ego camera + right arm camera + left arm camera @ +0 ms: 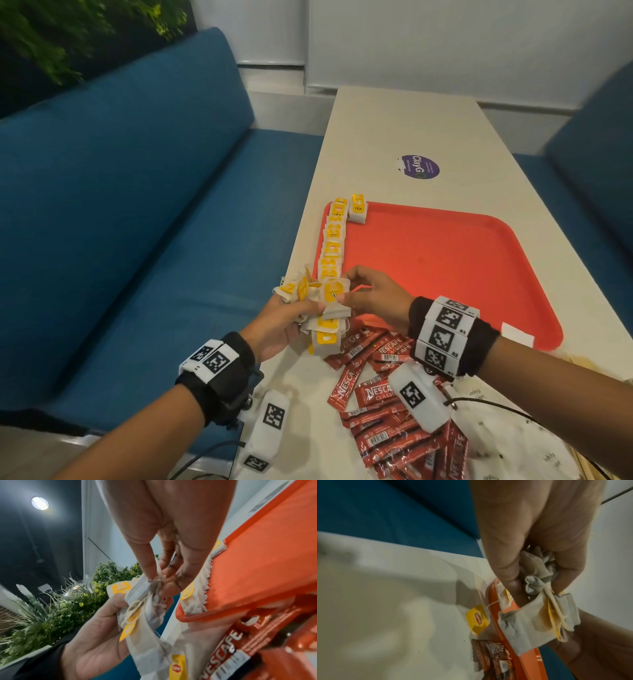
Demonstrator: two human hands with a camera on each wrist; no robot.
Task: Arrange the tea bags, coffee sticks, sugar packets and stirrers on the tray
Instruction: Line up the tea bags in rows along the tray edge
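The left hand (286,320) grips a tangled bunch of tea bags (317,301) over the bench's left edge, at the tray's (445,274) near-left corner. The right hand (373,298) pinches one bag off its top. The row of bags (334,240) runs along the tray's left rim, away from the person; its near end lies just beyond the pinch, so the right hand is nearer.
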